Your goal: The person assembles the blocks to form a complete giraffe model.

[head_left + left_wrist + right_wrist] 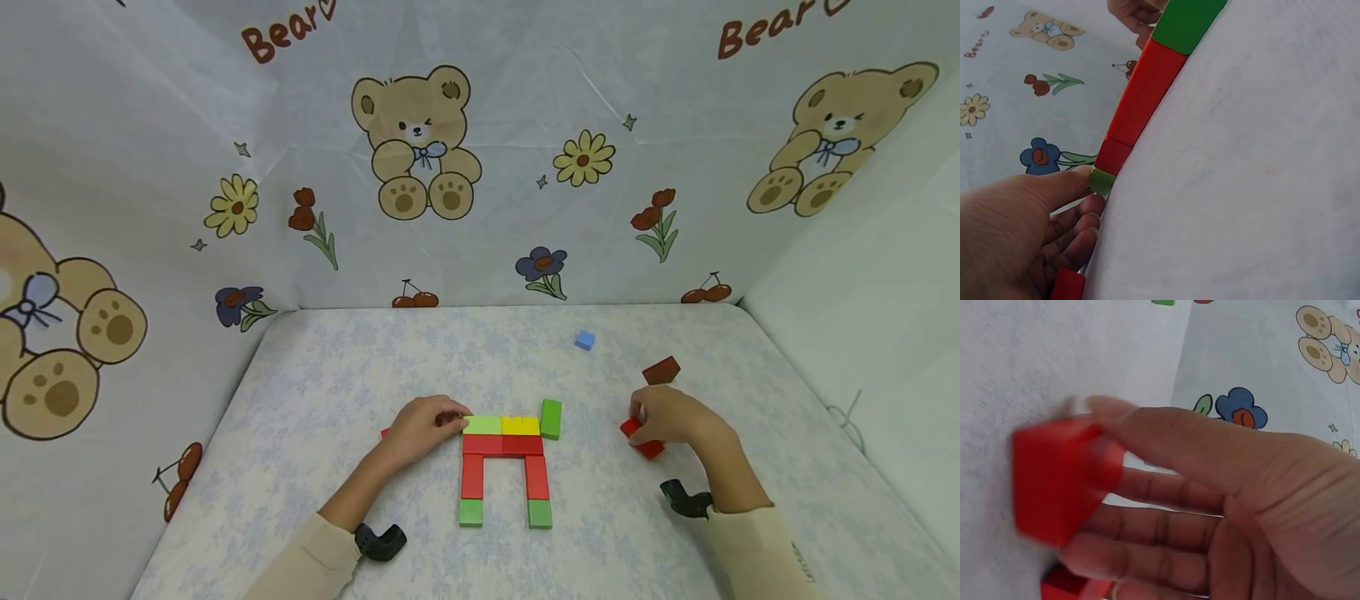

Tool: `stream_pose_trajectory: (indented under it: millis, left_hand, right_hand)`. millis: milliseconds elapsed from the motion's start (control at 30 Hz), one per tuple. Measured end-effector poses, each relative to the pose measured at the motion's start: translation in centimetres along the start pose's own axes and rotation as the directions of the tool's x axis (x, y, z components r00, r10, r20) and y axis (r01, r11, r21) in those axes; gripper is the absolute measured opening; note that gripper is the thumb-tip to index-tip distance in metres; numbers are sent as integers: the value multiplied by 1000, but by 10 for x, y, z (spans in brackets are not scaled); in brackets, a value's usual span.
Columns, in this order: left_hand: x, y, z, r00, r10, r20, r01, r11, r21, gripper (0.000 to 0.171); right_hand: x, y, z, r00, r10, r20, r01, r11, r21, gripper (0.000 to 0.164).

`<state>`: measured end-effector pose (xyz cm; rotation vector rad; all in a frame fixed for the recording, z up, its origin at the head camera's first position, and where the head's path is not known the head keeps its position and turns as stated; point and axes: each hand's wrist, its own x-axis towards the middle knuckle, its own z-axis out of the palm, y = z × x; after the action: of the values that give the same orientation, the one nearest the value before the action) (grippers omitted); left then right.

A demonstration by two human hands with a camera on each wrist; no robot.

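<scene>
My left hand (426, 429) pinches the end of a light green block (482, 425) with thumb and forefinger. That block lies beside a yellow block (520, 426), above a red row (482, 444). Two red legs (472, 476) run down from the row, each ending in a green block (471, 512). A green block (551, 419) stands off the yellow one's right side. At the right, my right hand (671, 414) grips a red block (1054, 481), blurred in the right wrist view. Another red block (1063, 584) lies close under the fingers, partly hidden.
Beyond my right hand lies a brown block (662, 370). A small blue block (585, 340) sits near the back of the table. A red block (1067, 284) is mostly hidden behind my left hand. A bear-printed cloth (510, 225) hangs behind the table.
</scene>
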<state>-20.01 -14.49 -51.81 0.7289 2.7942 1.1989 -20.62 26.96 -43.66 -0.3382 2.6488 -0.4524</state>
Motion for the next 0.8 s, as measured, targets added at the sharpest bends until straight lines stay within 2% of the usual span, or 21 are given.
stream_pose_trajectory:
  millis: [167,267,400,600,800]
  left_hand:
    - [0,1,0,1000,-2,0,2,1000,-9,14]
    - [0,0,0,1000,-7,2,7,1000,1,14]
    - [2,-2,2,1000,-14,9,14,1000,8,14]
    - [2,-4,3,1000,-8,7,8,1000,3,14]
    - [1,-4,3,1000,5,4,-5,1000,5,14]
  right_hand:
    - [2,-1,-1,999,-28,-30,32,991,129,47]
    - [0,3,-3,999,-28,26,22,981,194,58]
    - [-3,4,-2,993,-2,116,-21,981,191,70]
    - [-1,-3,3,996,-16,88,9,997,74,59]
    - [4,-3,5,997,-43,58,38,995,88,52]
